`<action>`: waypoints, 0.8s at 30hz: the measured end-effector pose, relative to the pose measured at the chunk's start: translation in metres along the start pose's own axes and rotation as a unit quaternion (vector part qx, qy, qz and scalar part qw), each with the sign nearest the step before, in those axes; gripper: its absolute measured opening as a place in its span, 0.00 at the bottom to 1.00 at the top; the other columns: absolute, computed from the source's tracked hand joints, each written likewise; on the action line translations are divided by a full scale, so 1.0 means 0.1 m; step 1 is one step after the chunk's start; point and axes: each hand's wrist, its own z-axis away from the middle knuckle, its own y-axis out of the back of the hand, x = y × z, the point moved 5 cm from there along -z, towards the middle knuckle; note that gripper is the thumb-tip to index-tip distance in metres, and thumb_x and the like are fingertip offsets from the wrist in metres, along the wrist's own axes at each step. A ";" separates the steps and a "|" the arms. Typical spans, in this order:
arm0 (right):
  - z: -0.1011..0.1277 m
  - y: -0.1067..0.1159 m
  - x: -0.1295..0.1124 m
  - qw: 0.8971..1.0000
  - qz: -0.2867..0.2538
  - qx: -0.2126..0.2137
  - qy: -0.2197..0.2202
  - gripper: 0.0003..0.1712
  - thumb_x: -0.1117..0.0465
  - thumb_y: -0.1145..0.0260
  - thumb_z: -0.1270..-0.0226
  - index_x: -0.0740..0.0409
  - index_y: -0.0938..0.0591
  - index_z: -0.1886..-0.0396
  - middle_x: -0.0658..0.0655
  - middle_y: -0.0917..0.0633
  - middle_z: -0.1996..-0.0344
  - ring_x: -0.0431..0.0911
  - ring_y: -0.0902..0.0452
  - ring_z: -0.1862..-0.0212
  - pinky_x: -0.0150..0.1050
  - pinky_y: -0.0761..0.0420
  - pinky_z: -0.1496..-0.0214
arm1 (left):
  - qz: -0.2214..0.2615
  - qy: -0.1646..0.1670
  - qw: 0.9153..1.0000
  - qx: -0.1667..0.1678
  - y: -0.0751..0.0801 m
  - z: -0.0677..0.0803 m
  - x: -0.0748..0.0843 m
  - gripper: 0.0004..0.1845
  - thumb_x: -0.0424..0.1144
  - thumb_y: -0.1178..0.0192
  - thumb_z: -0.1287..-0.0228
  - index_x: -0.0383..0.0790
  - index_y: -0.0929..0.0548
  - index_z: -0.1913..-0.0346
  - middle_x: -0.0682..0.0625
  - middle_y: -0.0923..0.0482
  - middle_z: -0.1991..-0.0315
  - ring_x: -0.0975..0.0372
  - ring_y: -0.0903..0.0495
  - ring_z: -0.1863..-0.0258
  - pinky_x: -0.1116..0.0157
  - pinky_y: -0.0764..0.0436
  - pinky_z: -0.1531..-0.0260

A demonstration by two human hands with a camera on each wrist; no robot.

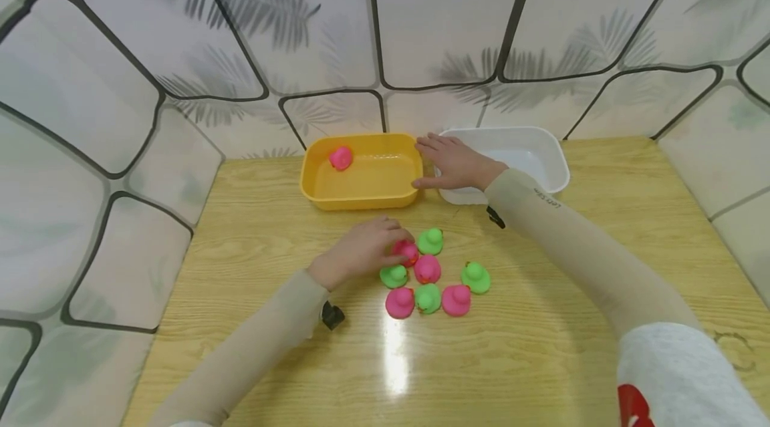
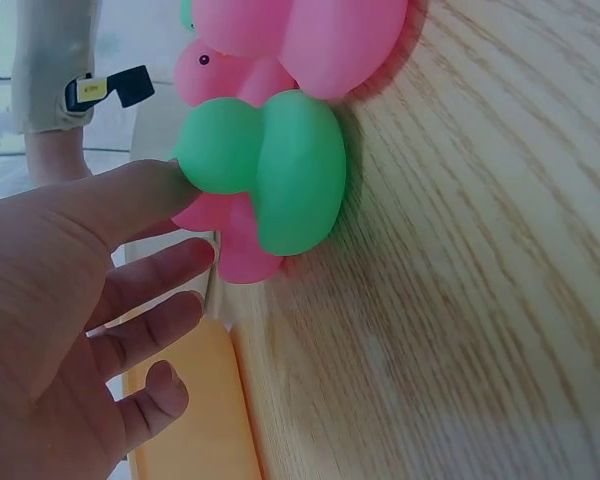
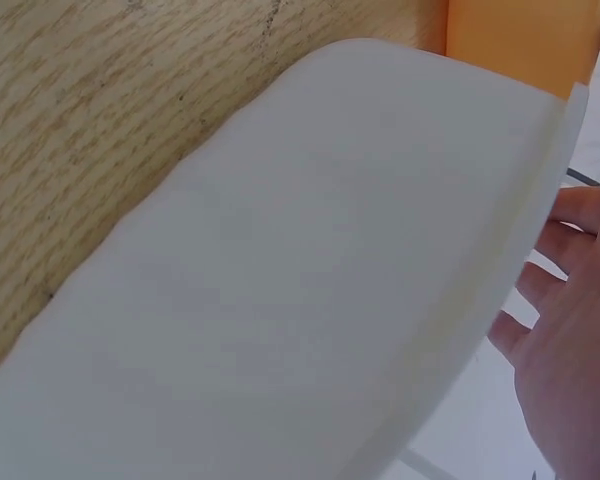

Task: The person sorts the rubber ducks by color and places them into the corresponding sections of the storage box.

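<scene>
Reaching into a cluster of toy ducks on the wooden table (image 1: pixel 252 226), the left hand (image 1: pixel 361 251) pinches a pink duck (image 1: pixel 408 252); the right hand (image 1: pixel 452 163) rests spread between yellow tub (image 1: pixel 361 200) and white tub (image 1: pixel 556 166).

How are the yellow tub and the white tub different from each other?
The yellow tub holds one pink duck; no duck shows in the white tub. The yellow tub stands on the left, the white tub on the right, side by side. The right hand rests across the near left corner of the white tub, beside the yellow tub's right edge. Both are shallow, rounded rectangular tubs at the table's far edge.
</scene>
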 end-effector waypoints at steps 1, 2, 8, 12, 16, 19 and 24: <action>0.00 0.00 0.00 1.000 0.001 0.000 0.000 0.54 0.34 0.39 0.25 0.67 0.45 0.17 0.67 0.46 0.18 0.63 0.59 0.16 0.60 0.56 0.18 | 0.001 0.000 1.000 -0.002 0.00 0.00 0.00 0.17 0.46 0.30 0.30 0.45 0.13 0.43 0.50 0.16 0.46 0.55 0.20 0.45 0.57 0.21 0.42; 0.00 -0.01 0.01 1.000 0.002 0.000 0.000 0.54 0.34 0.39 0.25 0.67 0.45 0.18 0.67 0.45 0.18 0.63 0.59 0.17 0.60 0.56 0.18 | 0.002 0.002 1.000 -0.004 0.00 0.00 0.00 0.17 0.45 0.31 0.30 0.45 0.13 0.42 0.50 0.16 0.46 0.55 0.20 0.45 0.57 0.21 0.42; -0.01 -0.02 0.03 1.000 0.003 0.000 -0.004 0.54 0.34 0.39 0.25 0.66 0.44 0.17 0.66 0.45 0.18 0.62 0.59 0.16 0.60 0.56 0.18 | 0.014 0.014 1.000 -0.016 0.00 -0.01 -0.03 0.16 0.45 0.32 0.28 0.44 0.14 0.42 0.50 0.16 0.46 0.55 0.21 0.43 0.57 0.22 0.39; -0.01 -0.04 0.05 1.000 0.003 -0.002 -0.007 0.54 0.34 0.39 0.25 0.66 0.45 0.17 0.65 0.46 0.17 0.62 0.59 0.16 0.59 0.56 0.18 | 0.016 0.020 0.999 -0.021 0.02 0.01 -0.04 0.16 0.45 0.33 0.27 0.42 0.14 0.42 0.49 0.16 0.45 0.55 0.20 0.43 0.57 0.22 0.38; -0.03 -0.05 0.07 1.000 0.004 0.001 -0.008 0.54 0.34 0.39 0.25 0.65 0.45 0.17 0.65 0.46 0.17 0.61 0.58 0.16 0.58 0.55 0.18 | 0.016 0.029 0.999 -0.014 0.07 0.05 -0.06 0.16 0.45 0.33 0.28 0.41 0.14 0.43 0.48 0.16 0.47 0.55 0.19 0.46 0.56 0.21 0.41; -0.04 -0.06 0.07 1.000 0.009 0.002 -0.007 0.55 0.33 0.39 0.26 0.65 0.45 0.17 0.65 0.46 0.17 0.61 0.58 0.16 0.58 0.55 0.18 | 0.019 0.031 0.999 -0.002 0.13 0.08 -0.08 0.17 0.46 0.33 0.28 0.41 0.14 0.44 0.49 0.16 0.48 0.55 0.19 0.47 0.56 0.21 0.42; -0.04 -0.06 0.07 1.000 0.004 0.002 -0.006 0.55 0.33 0.39 0.26 0.65 0.45 0.17 0.66 0.46 0.17 0.62 0.58 0.16 0.59 0.55 0.18 | 0.016 0.029 0.999 0.017 0.25 0.14 -0.11 0.18 0.47 0.33 0.27 0.40 0.14 0.44 0.48 0.15 0.48 0.54 0.19 0.47 0.56 0.21 0.41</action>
